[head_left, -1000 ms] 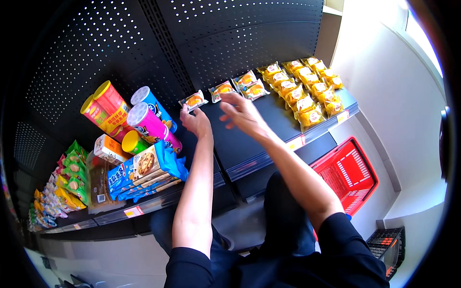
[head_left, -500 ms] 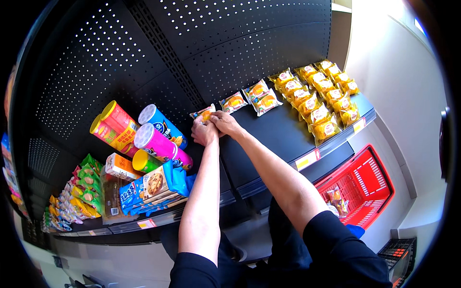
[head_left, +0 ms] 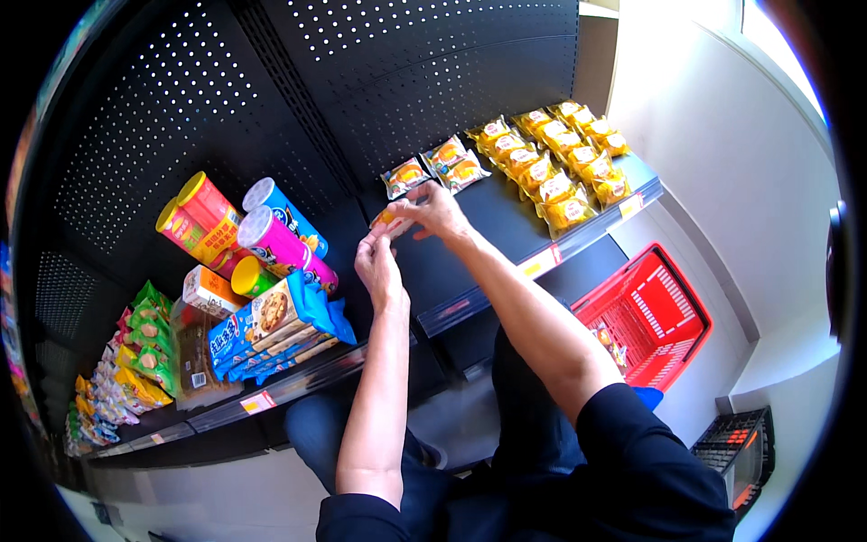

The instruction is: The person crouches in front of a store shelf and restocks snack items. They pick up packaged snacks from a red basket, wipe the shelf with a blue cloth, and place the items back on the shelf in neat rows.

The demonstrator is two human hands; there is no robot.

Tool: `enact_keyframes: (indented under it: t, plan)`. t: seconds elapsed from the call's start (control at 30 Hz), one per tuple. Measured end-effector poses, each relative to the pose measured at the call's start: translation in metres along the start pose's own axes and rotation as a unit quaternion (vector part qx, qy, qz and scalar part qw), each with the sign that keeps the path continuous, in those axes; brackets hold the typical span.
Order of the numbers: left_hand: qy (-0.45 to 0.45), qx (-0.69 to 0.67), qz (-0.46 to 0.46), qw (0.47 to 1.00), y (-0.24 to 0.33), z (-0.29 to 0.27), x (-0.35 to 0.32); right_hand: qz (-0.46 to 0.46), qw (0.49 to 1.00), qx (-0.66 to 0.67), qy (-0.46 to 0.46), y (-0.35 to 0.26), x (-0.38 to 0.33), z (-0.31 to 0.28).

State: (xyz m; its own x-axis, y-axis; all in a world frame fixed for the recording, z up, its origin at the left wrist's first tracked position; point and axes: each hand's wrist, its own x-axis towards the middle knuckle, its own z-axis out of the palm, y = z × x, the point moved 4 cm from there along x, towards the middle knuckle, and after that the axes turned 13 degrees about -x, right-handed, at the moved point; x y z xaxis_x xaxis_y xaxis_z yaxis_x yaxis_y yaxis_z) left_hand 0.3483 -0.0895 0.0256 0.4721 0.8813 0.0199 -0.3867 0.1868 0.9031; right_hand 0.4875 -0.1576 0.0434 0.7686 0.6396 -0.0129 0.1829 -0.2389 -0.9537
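Note:
My left hand (head_left: 379, 264) and my right hand (head_left: 433, 211) meet over the black shelf (head_left: 506, 212). Both pinch one small clear snack packet (head_left: 386, 219) with an orange cake inside; most of it is hidden by my fingers. Just behind lie three like packets, the nearest one (head_left: 404, 176) a little beyond my right fingers. A block of several yellow cake packets (head_left: 553, 155) fills the shelf's right end.
Left of my hands stand chip tubes: a pink one (head_left: 280, 244), a blue one (head_left: 282, 212), a red-yellow one (head_left: 203, 217). Blue cookie packs (head_left: 271, 323) lie in front. A red shopping basket (head_left: 646, 316) sits on the floor at right.
My hands drew back from the shelf's rear toward its front, still together on the packet. The view shifted slightly, with the shelf now higher in the picture.

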Motion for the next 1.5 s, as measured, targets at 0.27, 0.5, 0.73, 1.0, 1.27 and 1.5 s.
enact_keyframes:
  t: [0.27, 0.5, 0.73, 1.0, 1.27, 1.5]
  plan:
    - [-0.168, -0.090, -0.028, 0.981, 0.003, 0.062, -0.116, -0.124, 0.981, 0.060, 0.133, 0.004, -0.123, -0.104]
    - [-0.328, -0.044, -0.045, 0.943, -0.022, 0.094, -0.151, -0.055, 0.948, 0.052, 0.310, 0.079, -0.241, -0.219]
    - [-0.264, 0.007, -0.013, 0.964, -0.038, 0.078, -0.080, 0.119, 0.942, -0.168, 0.266, 0.221, -0.322, -0.259]
    - [-0.153, 0.088, -0.047, 0.983, -0.063, 0.069, 0.004, -0.049, 0.976, -0.094, 0.189, 0.078, -0.200, -0.178]
    - [-0.161, 0.146, -0.057, 0.974, -0.091, 0.092, 0.055, -0.131, 0.930, -0.296, 0.176, 0.044, 0.006, -0.112]
    - [-0.144, 0.151, -0.028, 0.978, -0.113, 0.089, 0.097, -0.020, 0.942, -0.317, 0.106, 0.073, 0.083, -0.072]
